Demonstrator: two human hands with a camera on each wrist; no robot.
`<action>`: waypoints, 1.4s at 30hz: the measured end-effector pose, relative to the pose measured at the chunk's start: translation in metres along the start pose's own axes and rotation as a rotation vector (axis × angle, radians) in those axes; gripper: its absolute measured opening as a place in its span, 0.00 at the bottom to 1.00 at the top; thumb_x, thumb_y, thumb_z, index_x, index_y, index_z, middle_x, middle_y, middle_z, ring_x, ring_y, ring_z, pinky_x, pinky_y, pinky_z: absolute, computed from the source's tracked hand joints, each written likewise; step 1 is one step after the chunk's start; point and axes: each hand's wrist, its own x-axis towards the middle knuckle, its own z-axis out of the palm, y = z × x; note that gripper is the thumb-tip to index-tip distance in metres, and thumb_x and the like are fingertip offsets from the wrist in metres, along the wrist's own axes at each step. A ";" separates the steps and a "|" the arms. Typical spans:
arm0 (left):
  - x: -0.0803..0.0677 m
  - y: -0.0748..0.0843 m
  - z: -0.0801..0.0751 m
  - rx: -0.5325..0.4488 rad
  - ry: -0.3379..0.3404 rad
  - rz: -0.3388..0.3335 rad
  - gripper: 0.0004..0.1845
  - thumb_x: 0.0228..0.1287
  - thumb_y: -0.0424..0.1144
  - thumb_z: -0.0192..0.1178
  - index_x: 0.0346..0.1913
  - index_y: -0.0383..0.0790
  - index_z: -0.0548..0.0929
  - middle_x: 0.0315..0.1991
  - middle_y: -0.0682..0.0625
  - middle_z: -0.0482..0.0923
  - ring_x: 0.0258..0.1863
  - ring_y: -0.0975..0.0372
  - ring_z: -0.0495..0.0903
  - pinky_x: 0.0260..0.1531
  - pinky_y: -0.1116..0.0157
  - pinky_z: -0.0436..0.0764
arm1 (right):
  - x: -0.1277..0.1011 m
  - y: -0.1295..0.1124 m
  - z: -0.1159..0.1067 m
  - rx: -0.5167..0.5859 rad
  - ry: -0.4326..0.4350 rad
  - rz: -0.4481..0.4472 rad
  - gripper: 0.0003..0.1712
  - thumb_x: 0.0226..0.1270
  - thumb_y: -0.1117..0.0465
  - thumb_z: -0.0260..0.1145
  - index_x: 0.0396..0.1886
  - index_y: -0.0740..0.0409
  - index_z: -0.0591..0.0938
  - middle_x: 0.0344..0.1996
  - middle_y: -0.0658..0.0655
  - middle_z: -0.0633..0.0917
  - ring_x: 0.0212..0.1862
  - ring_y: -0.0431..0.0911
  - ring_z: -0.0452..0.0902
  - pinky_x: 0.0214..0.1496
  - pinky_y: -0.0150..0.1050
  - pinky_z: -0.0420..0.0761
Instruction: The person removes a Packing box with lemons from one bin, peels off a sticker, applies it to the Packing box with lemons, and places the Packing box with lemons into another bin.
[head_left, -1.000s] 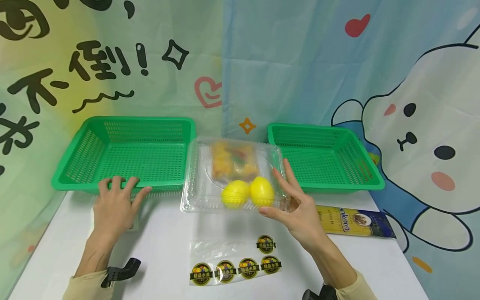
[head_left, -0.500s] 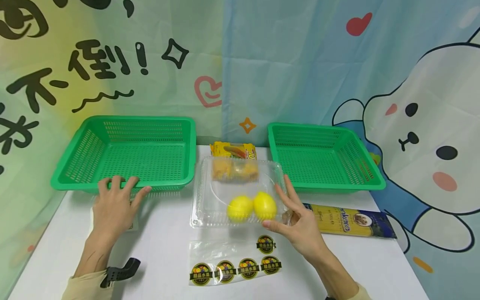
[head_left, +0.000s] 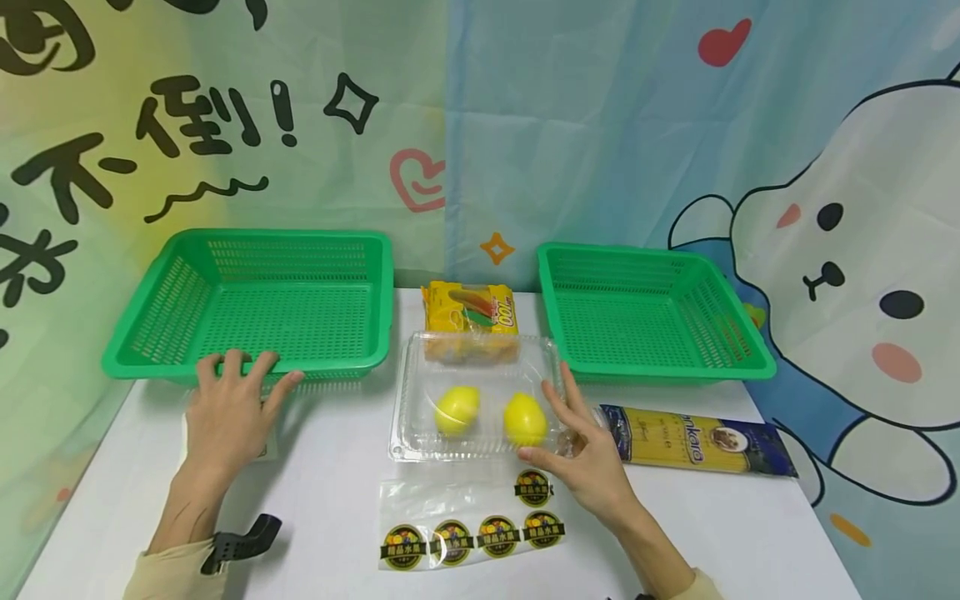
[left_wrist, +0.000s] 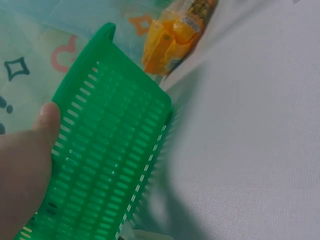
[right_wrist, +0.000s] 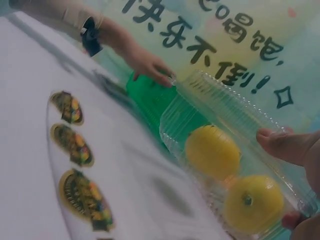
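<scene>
In the middle of the white surface (head_left: 330,492), between the two baskets, a clear plastic clamshell box (head_left: 480,396) is lying flat with two yellow lemons (head_left: 457,409) sitting side by side inside it, one toward the left and one toward the right (head_left: 525,419). The right hand (head_left: 585,454) is gripping the box at its near right corner, the thumb lying along the front edge and the fingers reaching up the right side; in the right wrist view the thumb is pressing on the top of the ribbed lid and a fingertip is showing below the corner, so the hand is pinching the box. Just behind the box a yellow snack packet (head_left: 470,308) is lying, partly seen through the clear plastic. In front of the box a transparent sheet with round fruit stickers (head_left: 472,525) is resting on the surface, touching nothing. To the right of the hand a dark blue and yellow spaghetti packet (head_left: 697,439) is lying lengthwise. The left hand (head_left: 228,408) is resting flat on the surface with relaxed, spread fingers touching the front rim of the left green basket (head_left: 255,304), holding nothing. The right green basket (head_left: 652,312) is standing well apart from it, on the far side of the box.
</scene>
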 end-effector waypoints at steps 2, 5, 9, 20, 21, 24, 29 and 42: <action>0.000 0.000 0.001 0.000 0.005 0.003 0.28 0.77 0.60 0.57 0.65 0.41 0.76 0.58 0.26 0.71 0.63 0.27 0.63 0.28 0.28 0.77 | 0.000 0.004 0.003 -0.008 0.000 -0.003 0.54 0.60 0.61 0.80 0.82 0.50 0.62 0.86 0.42 0.40 0.86 0.55 0.33 0.82 0.41 0.54; 0.000 0.001 0.002 -0.001 0.011 0.009 0.28 0.77 0.60 0.57 0.65 0.41 0.76 0.58 0.27 0.71 0.63 0.27 0.63 0.28 0.28 0.77 | 0.000 0.010 0.006 -0.008 0.002 0.002 0.54 0.60 0.60 0.81 0.82 0.51 0.62 0.85 0.38 0.41 0.86 0.55 0.35 0.82 0.51 0.52; 0.000 0.002 0.003 -0.003 0.010 0.014 0.28 0.77 0.59 0.58 0.65 0.41 0.76 0.58 0.27 0.71 0.63 0.28 0.64 0.27 0.29 0.77 | 0.000 0.018 0.010 0.000 0.006 0.013 0.54 0.59 0.61 0.82 0.82 0.53 0.63 0.85 0.36 0.42 0.86 0.55 0.38 0.82 0.56 0.52; 0.001 0.005 0.006 -0.013 0.014 0.022 0.28 0.76 0.59 0.58 0.65 0.41 0.77 0.58 0.28 0.71 0.63 0.28 0.64 0.28 0.29 0.78 | -0.001 0.040 0.012 0.010 0.008 -0.010 0.53 0.60 0.62 0.81 0.82 0.54 0.63 0.85 0.41 0.41 0.85 0.62 0.43 0.80 0.62 0.54; 0.001 0.005 0.007 -0.013 0.012 0.022 0.28 0.77 0.59 0.58 0.65 0.41 0.77 0.58 0.28 0.71 0.63 0.28 0.64 0.28 0.29 0.78 | -0.001 0.042 0.012 0.008 0.008 -0.010 0.53 0.60 0.62 0.81 0.82 0.54 0.63 0.85 0.41 0.41 0.85 0.62 0.42 0.80 0.62 0.55; 0.001 0.006 0.007 -0.014 0.010 0.021 0.28 0.77 0.59 0.58 0.65 0.41 0.77 0.57 0.28 0.71 0.63 0.28 0.64 0.29 0.29 0.78 | -0.001 0.045 0.011 -0.003 0.005 -0.016 0.52 0.59 0.62 0.81 0.81 0.52 0.65 0.85 0.41 0.41 0.85 0.62 0.42 0.80 0.59 0.56; 0.002 0.008 0.007 -0.018 0.015 0.020 0.28 0.76 0.59 0.59 0.64 0.40 0.77 0.58 0.28 0.72 0.63 0.27 0.65 0.30 0.28 0.78 | 0.000 0.046 0.008 -0.040 -0.010 -0.045 0.50 0.60 0.62 0.81 0.81 0.51 0.67 0.86 0.44 0.39 0.85 0.64 0.37 0.80 0.69 0.48; -0.016 0.045 -0.003 -0.018 0.417 0.119 0.26 0.74 0.53 0.60 0.56 0.30 0.83 0.54 0.31 0.82 0.54 0.34 0.80 0.32 0.33 0.84 | -0.024 0.042 -0.004 -0.200 0.200 -0.213 0.27 0.70 0.70 0.71 0.68 0.56 0.81 0.71 0.59 0.77 0.67 0.36 0.72 0.62 0.29 0.77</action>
